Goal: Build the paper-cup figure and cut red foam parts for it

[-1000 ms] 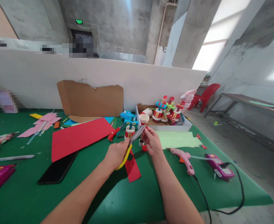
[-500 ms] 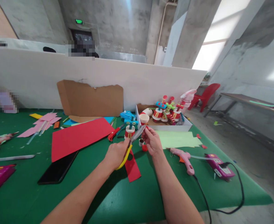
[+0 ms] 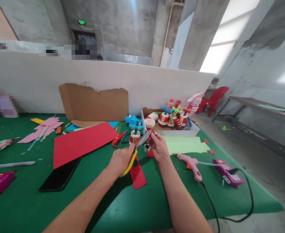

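Note:
My left hand (image 3: 121, 160) is closed round the yellow handles of a pair of scissors (image 3: 142, 141), whose blades point up and to the right. At their tips my right hand (image 3: 159, 146) pinches a small red paper piece (image 3: 152, 132), mostly hidden by the fingers. Below the scissors lies a red paper strip (image 3: 139, 176) with a round hole in it. A small white-rimmed roll (image 3: 146, 148) and a red round piece (image 3: 150, 154) rest beside my right hand. Behind the blades stands a red paper-cup figure (image 3: 134, 137) with a blue top.
A white box (image 3: 174, 132) holds several cup figures. Red card (image 3: 84, 144) overlaps a black phone (image 3: 60, 176) at left; a red utility knife (image 3: 119, 139) lies near it. Pale green paper (image 3: 184, 145), a pink glue gun (image 3: 192, 165) and a corded purple box (image 3: 228, 174) are at right.

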Action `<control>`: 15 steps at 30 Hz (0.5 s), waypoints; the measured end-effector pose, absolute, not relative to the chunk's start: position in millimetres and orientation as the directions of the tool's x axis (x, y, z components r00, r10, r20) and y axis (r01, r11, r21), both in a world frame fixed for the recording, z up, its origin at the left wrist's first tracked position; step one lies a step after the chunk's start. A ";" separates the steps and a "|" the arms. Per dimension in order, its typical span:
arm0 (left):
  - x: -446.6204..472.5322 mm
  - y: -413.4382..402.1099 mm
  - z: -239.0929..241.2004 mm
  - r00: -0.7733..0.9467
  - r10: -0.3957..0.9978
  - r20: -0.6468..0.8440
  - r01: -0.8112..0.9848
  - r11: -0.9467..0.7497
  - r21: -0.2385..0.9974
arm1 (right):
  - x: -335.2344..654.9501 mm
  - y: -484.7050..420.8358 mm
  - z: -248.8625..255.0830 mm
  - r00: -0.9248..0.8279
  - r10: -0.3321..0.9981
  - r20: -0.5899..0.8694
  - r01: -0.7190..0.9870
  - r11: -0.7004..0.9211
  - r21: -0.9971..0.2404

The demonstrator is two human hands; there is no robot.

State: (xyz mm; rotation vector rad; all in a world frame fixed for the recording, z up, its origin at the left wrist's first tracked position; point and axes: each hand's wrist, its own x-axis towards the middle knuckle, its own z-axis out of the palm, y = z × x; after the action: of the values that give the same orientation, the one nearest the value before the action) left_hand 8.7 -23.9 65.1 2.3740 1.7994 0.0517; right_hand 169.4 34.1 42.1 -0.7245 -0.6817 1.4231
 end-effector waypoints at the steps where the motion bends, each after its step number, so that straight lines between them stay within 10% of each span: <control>1: 8.7 -23.9 65.0 0.275 0.959 -0.071 0.953 -0.262 0.149 | 169.5 34.3 41.9 0.038 0.999 -0.009 -0.614 0.017 -0.789; 15: 7.0 -24.3 63.5 0.298 0.953 -0.052 0.945 -0.287 0.159 | 170.7 34.5 41.9 0.051 0.999 -0.013 -0.614 0.021 -0.789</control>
State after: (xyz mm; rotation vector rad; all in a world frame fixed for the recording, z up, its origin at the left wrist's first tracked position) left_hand 7.0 -24.3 63.5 2.3984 1.7702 0.0795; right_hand 170.7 34.5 41.9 -0.7323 -0.6782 1.4109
